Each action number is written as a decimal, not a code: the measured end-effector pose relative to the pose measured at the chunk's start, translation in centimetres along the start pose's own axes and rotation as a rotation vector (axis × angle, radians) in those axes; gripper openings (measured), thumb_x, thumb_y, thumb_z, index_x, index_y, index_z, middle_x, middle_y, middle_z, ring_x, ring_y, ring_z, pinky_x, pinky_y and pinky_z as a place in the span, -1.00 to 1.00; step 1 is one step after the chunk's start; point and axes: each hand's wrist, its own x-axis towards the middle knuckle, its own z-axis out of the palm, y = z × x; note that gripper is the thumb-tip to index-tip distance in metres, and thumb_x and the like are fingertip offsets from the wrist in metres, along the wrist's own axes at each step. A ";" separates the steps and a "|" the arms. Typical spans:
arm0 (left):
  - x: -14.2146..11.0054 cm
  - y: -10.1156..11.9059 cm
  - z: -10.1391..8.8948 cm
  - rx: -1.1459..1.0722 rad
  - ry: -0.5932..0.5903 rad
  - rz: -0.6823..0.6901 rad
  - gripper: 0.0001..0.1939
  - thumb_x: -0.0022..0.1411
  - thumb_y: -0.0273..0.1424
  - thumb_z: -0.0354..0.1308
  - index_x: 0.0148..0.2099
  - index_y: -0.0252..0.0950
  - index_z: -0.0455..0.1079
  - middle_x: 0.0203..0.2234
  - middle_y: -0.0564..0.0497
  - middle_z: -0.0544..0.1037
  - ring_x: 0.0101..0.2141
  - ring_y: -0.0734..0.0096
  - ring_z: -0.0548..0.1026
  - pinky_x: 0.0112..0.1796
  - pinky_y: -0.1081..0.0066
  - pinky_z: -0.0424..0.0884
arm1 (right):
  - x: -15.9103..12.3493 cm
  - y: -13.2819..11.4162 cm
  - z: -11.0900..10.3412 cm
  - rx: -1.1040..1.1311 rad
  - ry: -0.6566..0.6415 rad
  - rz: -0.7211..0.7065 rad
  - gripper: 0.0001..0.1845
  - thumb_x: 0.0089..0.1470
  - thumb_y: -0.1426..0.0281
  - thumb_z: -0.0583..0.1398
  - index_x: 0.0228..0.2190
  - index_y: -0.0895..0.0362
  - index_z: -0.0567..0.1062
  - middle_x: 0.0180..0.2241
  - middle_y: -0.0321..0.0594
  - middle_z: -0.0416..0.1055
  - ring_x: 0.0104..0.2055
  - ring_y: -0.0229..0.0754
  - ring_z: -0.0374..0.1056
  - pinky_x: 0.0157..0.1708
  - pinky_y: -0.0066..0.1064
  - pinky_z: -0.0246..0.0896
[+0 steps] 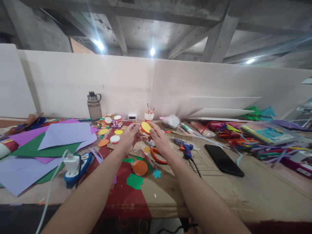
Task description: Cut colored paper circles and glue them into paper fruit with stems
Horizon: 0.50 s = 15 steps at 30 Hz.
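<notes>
Between my two hands, above the middle of the table, is a short round paper cylinder (145,128) with a yellow top and a red-and-white side, tilted towards me. My right hand (159,139) pinches its right edge with thumb and fingers. On the other side, my left hand (128,139) has its fingers closed at the cylinder's left edge. Below the hands lie red-orange handled scissors (159,157), partly hidden by my right hand. Nearer me are an orange disc (140,167), green paper scraps (135,181) and a blue flower-shaped cutout (157,174).
A blue hot glue gun (186,149) and a black phone (223,160) lie right. Coloured paper sheets (64,135) and a blue power strip (78,172) with a white cable are left. Behind stand a water bottle (94,107), a pencil cup (149,116) and similar cylinders (115,139).
</notes>
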 end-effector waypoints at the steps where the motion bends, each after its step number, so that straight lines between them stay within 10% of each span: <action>1: 0.0 0.0 0.0 -0.001 0.003 0.002 -0.69 0.11 -0.21 0.26 -0.25 -0.29 0.28 -0.37 0.03 0.54 -0.40 0.41 0.56 -0.41 0.42 0.53 | 0.0 0.1 0.0 -0.016 -0.005 -0.012 -0.53 0.15 0.06 0.09 0.01 0.01 0.41 0.07 -0.15 0.33 0.13 -0.07 0.20 0.12 -0.16 0.10; 15: 0.0 -0.2 0.2 -0.004 -0.035 0.027 -0.66 0.10 -0.19 0.26 -0.18 -0.27 0.30 -0.28 0.02 0.53 -0.36 0.44 0.55 -0.35 0.39 0.55 | 0.2 0.7 0.4 -0.081 0.068 -0.053 -0.51 0.09 0.10 0.16 0.01 0.04 0.40 0.05 -0.12 0.34 0.08 -0.05 0.23 0.12 -0.13 0.07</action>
